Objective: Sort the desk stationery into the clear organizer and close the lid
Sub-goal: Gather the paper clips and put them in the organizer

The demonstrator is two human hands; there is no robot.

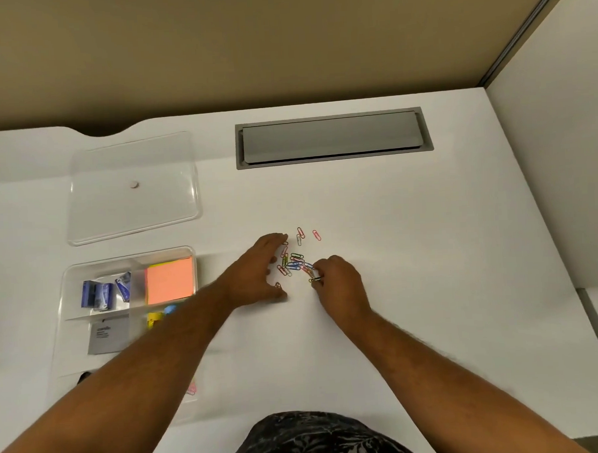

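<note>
At nine o'clock the clear organizer (pixel 65 270) already held blue staple boxes (pixel 98 294), orange sticky notes (pixel 169 280) and a grey card (pixel 107 335); a few clips possibly lay in its near corner, blurred. Its lid (pixel 131 189) lay off at ten o'clock. At centre, the left hand (pixel 258 269) was spread open, corralling the loose paper clips (pixel 294 262). The right hand (pixel 337 283) pinched some clips at its fingertips. Most sorting looked done; the clips and the lid remained.
</note>
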